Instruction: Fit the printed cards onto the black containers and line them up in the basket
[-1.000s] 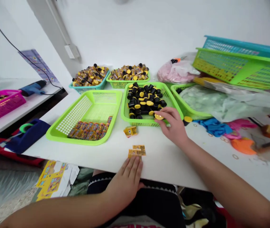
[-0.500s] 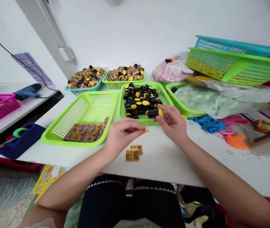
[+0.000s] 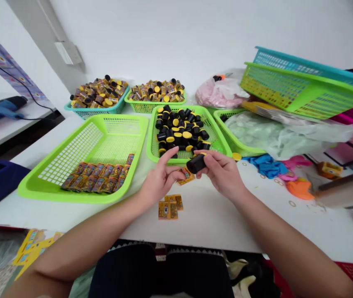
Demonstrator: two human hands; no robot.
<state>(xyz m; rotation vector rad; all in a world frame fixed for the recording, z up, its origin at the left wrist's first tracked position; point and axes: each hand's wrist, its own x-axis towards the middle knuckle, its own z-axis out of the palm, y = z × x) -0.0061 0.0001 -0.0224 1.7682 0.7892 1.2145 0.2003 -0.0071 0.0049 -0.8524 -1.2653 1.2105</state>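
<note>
Pinched between the thumb and fingers of my left hand (image 3: 159, 180) is a small orange printed label (image 3: 186, 176). My right hand (image 3: 223, 171) grips a black canister (image 3: 196, 164) with a yellow cap, tilted, its black end toward the label. Below my hands a few more printed labels (image 3: 168, 210) lie overlapping on the white table (image 3: 207, 221). Just beyond, a green basket (image 3: 221, 138) holds many bare black canisters with yellow caps. To the left, a larger green basket (image 3: 34, 188) has rows of label-wrapped canisters (image 3: 97, 177) along its near side.
At the back stand a teal basket (image 3: 97, 112) and a green basket (image 3: 154, 107), both heaped with labelled canisters. Stacked baskets (image 3: 300, 82), a plastic bag (image 3: 257, 130) and blue balloon-like pieces (image 3: 268, 162) occupy the right. A blue tape dispenser (image 3: 4, 182) sits at left.
My hands have come together, bringing the canister and the label close to each other. The canister has turned so its black end points toward my left hand. The camera view has shifted slightly.
</note>
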